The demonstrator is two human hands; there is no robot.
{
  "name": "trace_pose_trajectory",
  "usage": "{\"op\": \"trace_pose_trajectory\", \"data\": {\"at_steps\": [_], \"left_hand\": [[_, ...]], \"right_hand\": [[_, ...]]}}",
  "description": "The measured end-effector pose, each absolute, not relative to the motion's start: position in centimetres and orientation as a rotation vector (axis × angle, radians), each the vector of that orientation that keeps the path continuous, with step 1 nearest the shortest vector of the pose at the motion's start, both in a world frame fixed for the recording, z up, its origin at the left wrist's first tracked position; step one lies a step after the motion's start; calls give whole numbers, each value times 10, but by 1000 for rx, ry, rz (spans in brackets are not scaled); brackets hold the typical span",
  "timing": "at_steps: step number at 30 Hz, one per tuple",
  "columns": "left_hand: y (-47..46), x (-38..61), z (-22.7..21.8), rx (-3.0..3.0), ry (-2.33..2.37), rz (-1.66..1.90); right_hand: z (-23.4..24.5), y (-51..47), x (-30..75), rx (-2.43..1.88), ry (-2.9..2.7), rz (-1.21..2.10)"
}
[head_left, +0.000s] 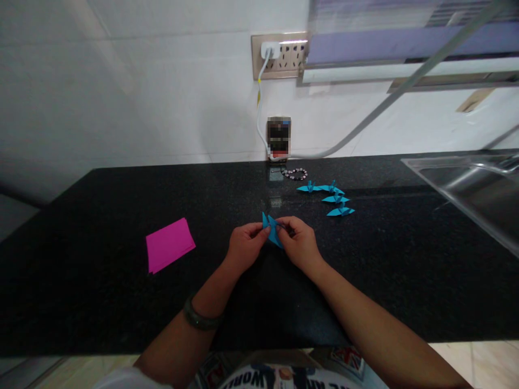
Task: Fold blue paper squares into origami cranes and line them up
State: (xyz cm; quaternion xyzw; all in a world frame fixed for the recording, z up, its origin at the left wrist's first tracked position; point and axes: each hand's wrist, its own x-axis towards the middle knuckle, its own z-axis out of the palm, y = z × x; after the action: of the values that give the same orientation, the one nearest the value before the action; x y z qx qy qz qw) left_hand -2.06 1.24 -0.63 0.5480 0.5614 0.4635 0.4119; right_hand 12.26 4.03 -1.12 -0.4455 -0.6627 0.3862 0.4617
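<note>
A small blue folded paper figure [273, 228] is held just above the black stone counter [101, 216], pinched from both sides. My left hand [245, 246] grips its left side with fingers closed. My right hand [299, 241] pinches its right side, fingers curled. A dark band sits on my left wrist. Several finished blue paper cranes [331, 199] lie in a loose row on the counter behind and to the right of my hands.
A stack of pink paper squares [169, 244] lies to the left. A bead bracelet [295, 173] and a small device [279, 138] on a white cable stand at the back wall under a socket strip [279, 55]. A steel sink [474, 189] is at right.
</note>
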Motion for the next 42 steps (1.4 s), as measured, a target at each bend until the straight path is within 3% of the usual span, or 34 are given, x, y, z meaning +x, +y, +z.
{"op": "trace_pose_trajectory", "data": {"at_steps": [6,15,25,42], "left_hand": [[12,-20,-7,1424,1468,1124],[16,-22,-6,996,1373,1292],[13,-17,-2,990,1278,1220],[12,-17,3,975,1275,1150]], "right_hand": [[-13,37,118,-1097,-1618,981],[-8,32,116,-1127,-1655,990],[-7,43,119,-1098,-1357,1492],[-14,43,118,-1162,-1527,1327]]}}
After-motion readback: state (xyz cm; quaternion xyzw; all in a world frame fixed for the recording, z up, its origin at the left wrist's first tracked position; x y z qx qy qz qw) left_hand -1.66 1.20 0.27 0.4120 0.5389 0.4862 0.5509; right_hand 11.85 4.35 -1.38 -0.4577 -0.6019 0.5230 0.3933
